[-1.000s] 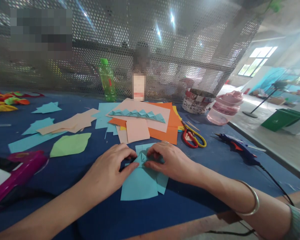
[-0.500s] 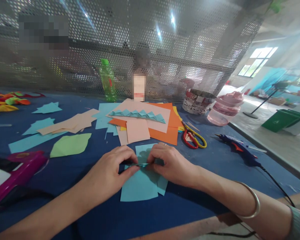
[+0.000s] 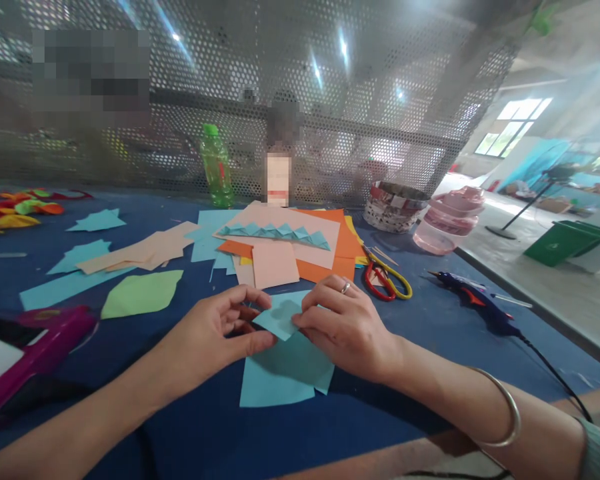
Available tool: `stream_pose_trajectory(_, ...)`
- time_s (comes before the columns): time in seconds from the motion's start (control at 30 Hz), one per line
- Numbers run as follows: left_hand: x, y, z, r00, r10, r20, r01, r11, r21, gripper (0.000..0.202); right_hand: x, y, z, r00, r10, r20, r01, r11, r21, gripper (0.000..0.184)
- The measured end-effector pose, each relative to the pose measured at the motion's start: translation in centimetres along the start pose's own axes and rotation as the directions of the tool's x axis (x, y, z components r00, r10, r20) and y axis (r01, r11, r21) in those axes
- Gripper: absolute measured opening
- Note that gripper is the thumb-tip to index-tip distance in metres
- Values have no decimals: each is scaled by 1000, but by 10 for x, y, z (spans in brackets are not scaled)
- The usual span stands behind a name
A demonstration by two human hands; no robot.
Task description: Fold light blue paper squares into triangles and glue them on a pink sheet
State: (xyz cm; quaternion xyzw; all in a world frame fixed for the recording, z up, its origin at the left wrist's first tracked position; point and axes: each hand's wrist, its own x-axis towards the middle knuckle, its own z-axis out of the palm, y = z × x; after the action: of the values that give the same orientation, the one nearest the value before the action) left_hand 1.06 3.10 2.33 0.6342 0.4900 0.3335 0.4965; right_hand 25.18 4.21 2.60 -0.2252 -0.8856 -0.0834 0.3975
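Note:
A small blue paper square (image 3: 279, 321) is pinched at its right corner by my right hand (image 3: 347, 327). My left hand (image 3: 225, 323) is beside its left corner, thumb and fingers apart; whether the fingertips touch the paper I cannot tell. Larger blue paper pieces (image 3: 277, 380) lie overlapping on the table under both hands. Just beyond, a blue zigzag strip of folded triangles (image 3: 280, 232) rests on a pale pink sheet (image 3: 323, 230), with a small pink square (image 3: 275, 265) and orange paper (image 3: 330, 270) around it.
Red-and-yellow scissors (image 3: 387, 280) and a blue glue gun (image 3: 475, 297) lie to the right. Behind them stand a woven basket (image 3: 395, 207) and a pink bottle (image 3: 450, 220). On the left are a magenta tool (image 3: 45, 353), a green paper leaf (image 3: 143, 293) and a green bottle (image 3: 216, 167).
The fold my hands were pressing is now a raised, flat blue square in my right fingers. My left thumb and fingers have spread apart.

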Motion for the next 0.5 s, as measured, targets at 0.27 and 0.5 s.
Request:
stream_pose_trajectory(0.27,-5,10,2,998,59,7,-59,998,25,23,-2,-1,2,995,96,24,-97,992,83,13)
stream_pose_trajectory(0.5,-7,19,3,956,262,-133,-229,948,221,17,0,-1,3,893,416,169,-446,778,443,16)
